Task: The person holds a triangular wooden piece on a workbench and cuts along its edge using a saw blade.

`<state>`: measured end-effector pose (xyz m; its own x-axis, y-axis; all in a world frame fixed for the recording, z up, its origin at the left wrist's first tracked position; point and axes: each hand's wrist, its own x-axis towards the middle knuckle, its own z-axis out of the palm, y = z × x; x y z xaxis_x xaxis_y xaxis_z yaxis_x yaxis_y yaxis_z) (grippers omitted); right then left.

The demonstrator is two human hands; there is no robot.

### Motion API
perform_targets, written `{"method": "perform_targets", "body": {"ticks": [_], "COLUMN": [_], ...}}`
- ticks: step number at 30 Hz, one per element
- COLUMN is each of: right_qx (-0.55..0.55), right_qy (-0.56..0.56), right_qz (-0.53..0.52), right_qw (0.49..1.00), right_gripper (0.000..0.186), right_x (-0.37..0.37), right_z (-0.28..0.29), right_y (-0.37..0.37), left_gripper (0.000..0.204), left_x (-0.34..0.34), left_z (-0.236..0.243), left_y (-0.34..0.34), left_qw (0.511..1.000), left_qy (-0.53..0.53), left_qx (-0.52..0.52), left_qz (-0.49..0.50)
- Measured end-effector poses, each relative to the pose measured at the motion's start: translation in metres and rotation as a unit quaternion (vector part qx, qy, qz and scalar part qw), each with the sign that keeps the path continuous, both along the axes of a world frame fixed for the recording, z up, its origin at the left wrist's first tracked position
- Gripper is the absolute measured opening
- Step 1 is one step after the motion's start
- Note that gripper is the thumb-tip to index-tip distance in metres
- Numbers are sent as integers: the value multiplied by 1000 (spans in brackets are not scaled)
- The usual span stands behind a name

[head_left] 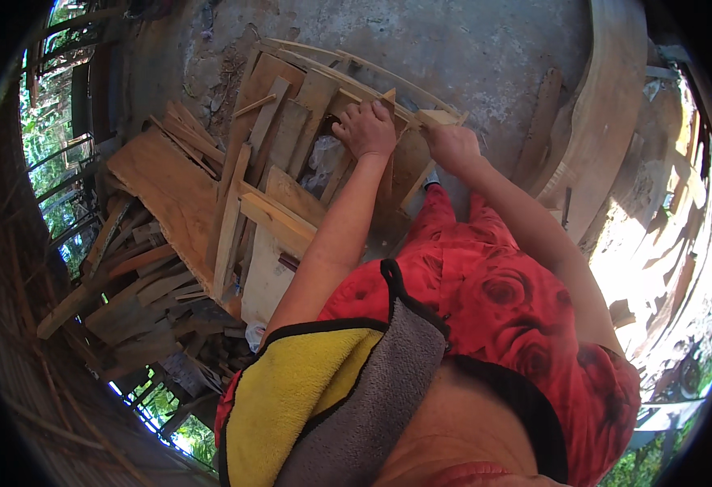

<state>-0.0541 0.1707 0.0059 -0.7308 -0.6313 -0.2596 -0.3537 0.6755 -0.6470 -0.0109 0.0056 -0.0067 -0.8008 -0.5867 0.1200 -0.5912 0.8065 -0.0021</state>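
Note:
In the upper middle of the head view, a loose stack of cut wooden boards and strips (pixel 298 130) lies below me. My left hand (pixel 366 130) has its fingers curled over a narrow upright wooden piece (pixel 388 98) at the stack's right side. My right hand (pixel 452 148) grips a pale wooden piece (pixel 441 117) a short way to the right, its fingertips partly hidden. Under the hands are more angled boards (pixel 406 166) and a crumpled clear plastic bag (pixel 325 161).
A heap of scrap wood (pixel 141 300) with a wide rough-edged plank (pixel 161 199) is on the left. Large curved planks (pixel 591 122) stand at the right on the concrete floor (pixel 502 49). A yellow-grey towel (pixel 291 390) lies across my red floral clothing (pixel 518 325).

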Motion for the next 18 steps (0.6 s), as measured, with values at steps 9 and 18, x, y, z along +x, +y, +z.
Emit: {"method": "perform_targets", "body": {"ticks": [9,18], "right_qx": [23,45], "right_qy": [-16,-24], "right_qz": [13,17], "right_qw": [1000,999], "right_gripper": [26,26], "right_x": [20,19], "right_z": [-1,-3], "right_y": [44,46], "left_gripper": [35,35], "left_x": [2,2], "left_z": [0,0], "left_y": [-1,-2], "left_qw": [999,1000], "left_qy": [-14,-10], "left_qx": [25,20], "left_qz": [19,9]}}
